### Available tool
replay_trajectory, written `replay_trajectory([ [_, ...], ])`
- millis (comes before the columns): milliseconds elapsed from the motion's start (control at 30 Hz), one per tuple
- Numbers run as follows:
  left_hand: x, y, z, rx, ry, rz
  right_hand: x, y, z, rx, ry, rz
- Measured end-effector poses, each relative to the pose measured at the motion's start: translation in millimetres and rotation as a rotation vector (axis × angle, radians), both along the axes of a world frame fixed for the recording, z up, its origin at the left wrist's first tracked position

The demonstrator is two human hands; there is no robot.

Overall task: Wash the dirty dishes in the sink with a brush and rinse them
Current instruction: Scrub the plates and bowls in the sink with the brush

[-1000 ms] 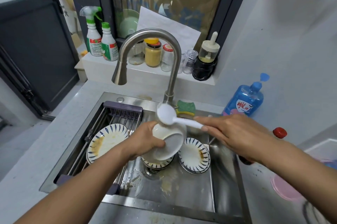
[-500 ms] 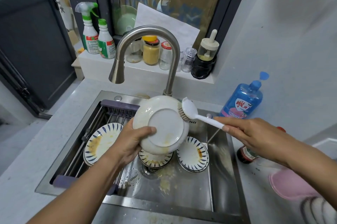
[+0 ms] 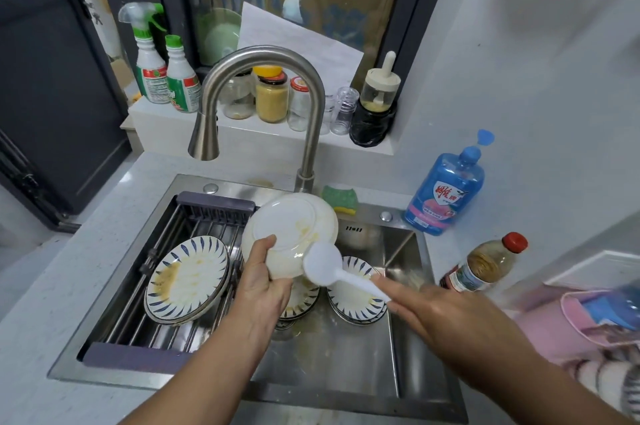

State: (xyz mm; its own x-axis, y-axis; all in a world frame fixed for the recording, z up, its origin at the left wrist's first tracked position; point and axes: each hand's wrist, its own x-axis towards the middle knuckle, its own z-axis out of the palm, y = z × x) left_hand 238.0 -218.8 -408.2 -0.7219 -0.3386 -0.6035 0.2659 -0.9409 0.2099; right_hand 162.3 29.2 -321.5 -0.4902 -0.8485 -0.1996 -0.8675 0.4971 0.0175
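My left hand (image 3: 265,281) grips a white plate (image 3: 287,229) by its lower rim, its underside turned toward me and smeared yellow. My right hand (image 3: 440,312) holds the handle of a white dish brush (image 3: 327,267), and the brush head lies against the plate's lower right edge. Below, in the steel sink (image 3: 346,369), stand two stacks of blue-striped plates (image 3: 356,296), the middle one partly hidden by my left hand. A dirty blue-striped plate (image 3: 188,277) lies on the drain rack (image 3: 166,348) at the sink's left.
The curved faucet (image 3: 263,57) arches over the sink, no water running. A green-yellow sponge (image 3: 341,199) sits on the back rim. A blue detergent bottle (image 3: 445,189) and a red-capped bottle (image 3: 485,265) stand on the right counter. Jars and spray bottles line the sill.
The brush moved from the plate's upper right edge down to its lower right edge. The plate stayed lifted over the sink, tilted a bit more upright.
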Motion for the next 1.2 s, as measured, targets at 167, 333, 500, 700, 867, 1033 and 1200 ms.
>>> replay_trajectory([
  [167,2.4,-4.1,-7.1,0.013,0.077,0.016,-4.8,9.4,0.7,-0.070,0.081,-0.028],
  [333,17.3,-8.3,-11.4,-0.087,0.097,-0.136,-38.9,7.8,24.2,-0.096,-0.055,-0.181],
  [500,17.1,-9.0,-10.8,-0.175,0.069,-0.199,-23.2,-1.9,29.4,0.071,-0.008,-0.044],
  [700,26.7,-15.4,-8.3,-0.391,0.102,-0.286,-41.9,-9.7,36.4,0.106,0.035,-0.164],
  [867,19.6,-8.4,-2.9,-0.434,0.096,-0.299,-16.5,-33.9,28.7,0.071,0.006,-0.013],
  [1033,20.6,-9.0,-9.3,-0.441,0.086,-0.258,-38.4,-35.4,27.9,0.074,-0.030,-0.186],
  [1200,14.6,-17.7,-18.4,-0.455,0.045,-0.246,-16.0,-38.6,12.9,0.096,-0.223,-0.101],
])
